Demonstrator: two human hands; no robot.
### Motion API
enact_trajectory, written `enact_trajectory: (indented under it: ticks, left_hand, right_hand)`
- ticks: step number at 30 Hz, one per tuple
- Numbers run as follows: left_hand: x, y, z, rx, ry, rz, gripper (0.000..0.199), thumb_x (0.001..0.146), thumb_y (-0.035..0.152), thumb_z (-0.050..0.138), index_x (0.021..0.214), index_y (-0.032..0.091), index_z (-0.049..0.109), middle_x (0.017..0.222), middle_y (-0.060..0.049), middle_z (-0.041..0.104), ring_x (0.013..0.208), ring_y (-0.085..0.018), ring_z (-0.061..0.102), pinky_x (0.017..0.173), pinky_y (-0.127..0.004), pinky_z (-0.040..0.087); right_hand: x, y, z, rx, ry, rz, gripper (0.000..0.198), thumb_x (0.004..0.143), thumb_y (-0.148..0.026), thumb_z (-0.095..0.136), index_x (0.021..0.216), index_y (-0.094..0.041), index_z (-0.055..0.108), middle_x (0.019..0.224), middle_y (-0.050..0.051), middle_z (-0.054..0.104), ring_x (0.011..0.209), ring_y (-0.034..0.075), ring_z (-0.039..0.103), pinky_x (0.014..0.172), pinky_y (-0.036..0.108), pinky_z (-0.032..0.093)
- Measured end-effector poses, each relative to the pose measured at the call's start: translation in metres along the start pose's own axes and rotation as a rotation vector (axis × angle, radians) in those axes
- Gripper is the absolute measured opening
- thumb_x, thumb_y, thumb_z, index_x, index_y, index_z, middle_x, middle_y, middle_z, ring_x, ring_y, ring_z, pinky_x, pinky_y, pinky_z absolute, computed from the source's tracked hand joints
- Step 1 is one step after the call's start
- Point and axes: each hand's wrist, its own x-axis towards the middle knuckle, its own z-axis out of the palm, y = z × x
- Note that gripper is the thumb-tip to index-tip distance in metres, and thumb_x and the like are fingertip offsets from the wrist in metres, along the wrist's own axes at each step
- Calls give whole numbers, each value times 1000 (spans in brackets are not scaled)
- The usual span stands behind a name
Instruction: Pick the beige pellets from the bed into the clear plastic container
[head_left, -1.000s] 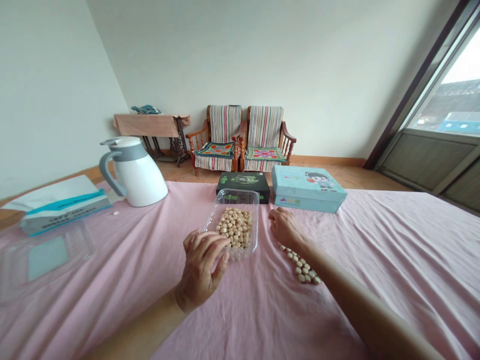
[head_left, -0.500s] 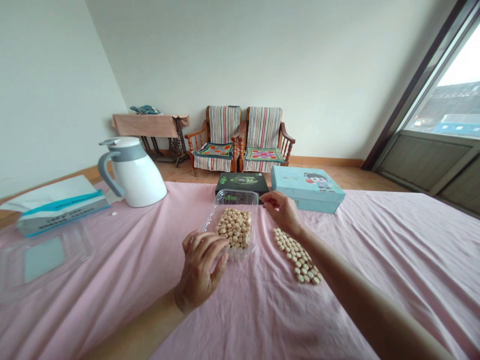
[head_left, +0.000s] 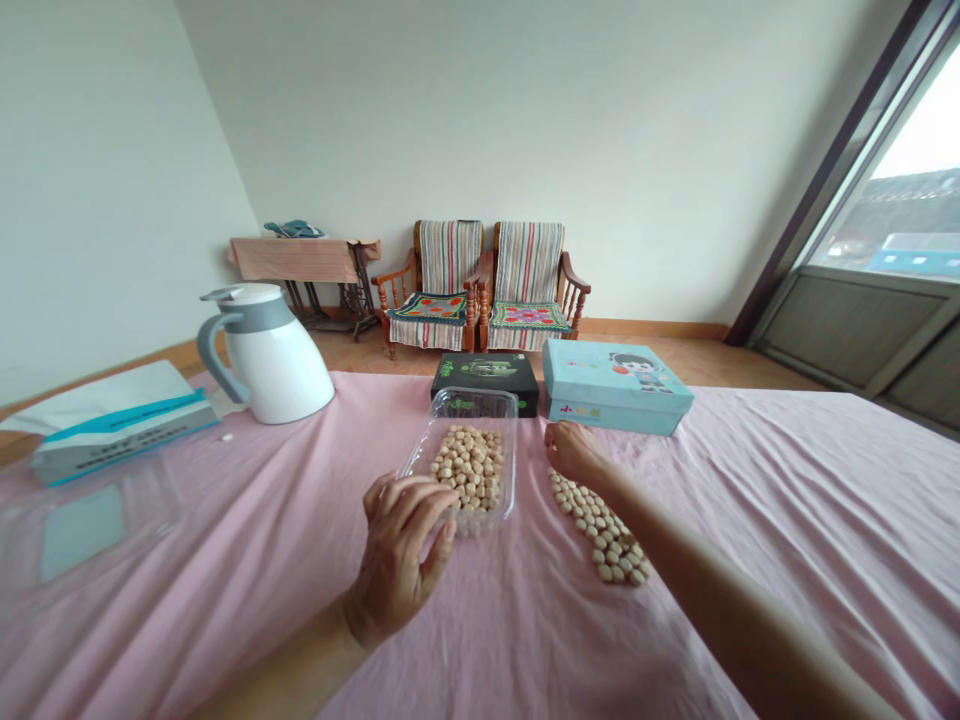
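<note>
A clear plastic container (head_left: 512, 470) stands in front of me with many small, round, beige pieces (head_left: 469, 465) inside. My left hand (head_left: 405, 540) holds its near left corner, fingers curved over the rim and thumb apart at the near side. To the right, more beige pieces (head_left: 600, 530) lie in a slanting band on the pink cloth. My right hand (head_left: 576, 452) is at the far end of that band, its fingers curled down and pressed together. Whatever may be between those fingertips is hidden.
Behind the container lie a black box (head_left: 486, 380) and a light blue box (head_left: 615, 385). On the left are a white jug (head_left: 277, 355), a tissue pack (head_left: 124, 430) and a clear plastic lid (head_left: 82, 530). A pink cloth (head_left: 787, 500) covers the table.
My right hand has moved from beside the container's far right edge down and rightward to the far end of the loose pieces. My left hand stays on the container.
</note>
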Motion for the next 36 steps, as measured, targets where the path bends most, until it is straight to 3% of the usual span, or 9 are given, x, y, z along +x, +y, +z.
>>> enact_trajectory:
  ticks: [3, 6, 11, 14, 17, 21, 26, 31, 36]
  left_hand:
    - [-1, 0, 1, 2, -2, -2, 25, 84, 17, 47, 106, 20, 58, 98, -6, 64, 99, -22, 53, 98, -46, 30]
    - [-1, 0, 1, 2, -5, -10, 25, 84, 18, 46, 105, 21, 58, 98, -6, 63, 100, -22, 53, 99, -46, 29]
    - [-1, 1, -1, 10, -2, -2, 24, 84, 19, 46, 104, 20, 58, 97, -6, 63, 99, -22, 53, 96, -45, 31]
    - [-1, 0, -1, 24, -6, 9, 24, 84, 19, 47, 105, 19, 58, 97, -6, 63, 98, -22, 53, 95, -44, 32]
    - [-1, -1, 0, 28, -13, 15, 24, 83, 18, 47, 106, 19, 57, 98, -7, 63, 99, -23, 52, 95, -45, 32]
    - [-1, -2, 1, 25, -9, 20, 25, 83, 17, 47, 107, 19, 56, 98, -7, 62, 99, -23, 51, 96, -46, 31]
    - [-2, -2, 1, 39, -15, 15, 27, 84, 18, 46, 109, 20, 56, 99, -7, 63, 100, -23, 52, 97, -46, 30]
    - [-3, -4, 1, 41, -13, 32, 29, 84, 17, 46, 112, 20, 55, 98, -7, 63, 100, -23, 52, 97, -46, 30]
    - [-3, -6, 0, 40, -24, 51, 32, 83, 15, 47, 114, 19, 53, 99, -8, 62, 100, -23, 51, 96, -45, 30]
  right_hand:
    - [1, 3, 5, 4, 37, 26, 21, 71, -9, 48, 81, -14, 66, 88, 11, 67, 83, 20, 62, 68, 27, 39]
    - [2, 4, 1, 113, 181, 29, 21, 71, -9, 46, 81, -15, 64, 83, 8, 64, 77, 16, 59, 68, 25, 40]
    - [-1, -26, -27, 437, 448, -155, 18, 72, -11, 48, 82, -16, 62, 76, 3, 59, 64, 11, 55, 65, 21, 43]
    - [-3, -50, -43, 609, 419, -269, 18, 75, -15, 49, 86, -17, 63, 78, 2, 61, 62, 9, 56, 62, 20, 45]
    - [-1, -55, -48, 650, 401, -278, 21, 76, -16, 51, 93, -17, 64, 87, 3, 64, 65, 10, 58, 64, 20, 46]
    - [7, -21, -42, 419, 403, -139, 23, 77, -12, 47, 86, -17, 66, 82, 4, 65, 70, 13, 59, 68, 22, 44]
    - [12, 33, -16, 89, 178, -8, 33, 75, -4, 43, 91, -16, 68, 94, 9, 67, 90, 18, 60, 77, 25, 40]
    - [13, 53, 11, 62, 73, 49, 28, 73, -6, 48, 89, -17, 68, 95, 10, 67, 92, 20, 60, 74, 25, 39]
    - [10, 54, 13, 88, 152, 58, 24, 71, -6, 45, 79, -15, 66, 84, 9, 65, 82, 18, 60, 70, 25, 39]
